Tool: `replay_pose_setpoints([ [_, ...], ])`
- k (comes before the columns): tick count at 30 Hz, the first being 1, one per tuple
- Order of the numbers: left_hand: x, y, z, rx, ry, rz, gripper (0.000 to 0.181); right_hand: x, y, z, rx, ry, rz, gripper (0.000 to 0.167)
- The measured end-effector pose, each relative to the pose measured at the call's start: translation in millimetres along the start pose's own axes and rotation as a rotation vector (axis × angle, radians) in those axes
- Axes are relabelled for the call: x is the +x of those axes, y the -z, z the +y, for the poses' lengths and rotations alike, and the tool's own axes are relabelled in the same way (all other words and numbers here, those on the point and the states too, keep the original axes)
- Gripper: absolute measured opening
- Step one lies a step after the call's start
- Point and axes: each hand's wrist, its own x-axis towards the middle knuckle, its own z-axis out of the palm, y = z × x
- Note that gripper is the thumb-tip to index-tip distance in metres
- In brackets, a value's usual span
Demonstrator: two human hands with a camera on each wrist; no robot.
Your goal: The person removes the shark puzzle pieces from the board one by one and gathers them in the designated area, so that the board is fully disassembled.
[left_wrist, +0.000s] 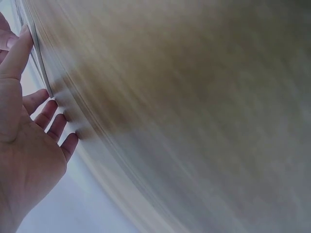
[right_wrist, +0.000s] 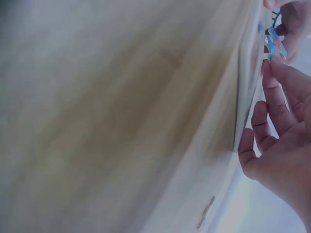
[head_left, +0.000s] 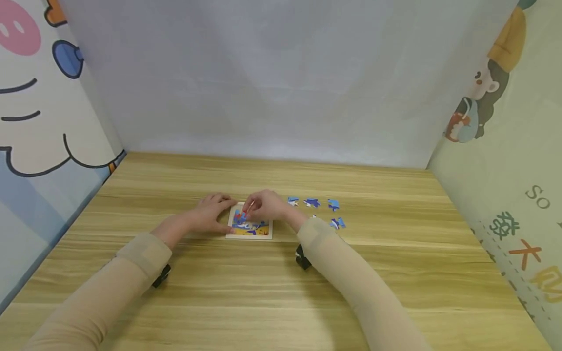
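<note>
Right hand [head_left: 269,204] has a narrow pinch, thumb and forefinger on a red-and-blue piece [right_wrist: 277,47], upper right of the right wrist frame. Piece sticks out past the fingertips, held near one edge and tilted to the tray [head_left: 249,237], which lies just below centre of the head frame. Piece is over the tray's upper-left part there; can't tell if it touches the tray

Left hand [head_left: 210,213] is spread wide, pinching nothing, thumb and fingers against the tray's left side. Good brace, I'd press lightly so the tray doesn't skid

For the fit: match picture and tabs first, lower it flat, then press straight down with a fingertip. Don't force it at a tilt, it could lift the pieces already seated. Right fingers hide part of the gap, so check before pressing

Loose pieces [head_left: 312,202] sit right of centre in the head frame, well clear of the pinch
</note>
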Motion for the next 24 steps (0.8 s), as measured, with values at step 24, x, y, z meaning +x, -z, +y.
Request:
replay_pose_setpoints([
  [24, -5.8, 2.2, 2.6, 0.018, -0.006, 0.005, 0.085, -34.1, 48, 1, -0.045, -0.002, -0.024, 0.015],
])
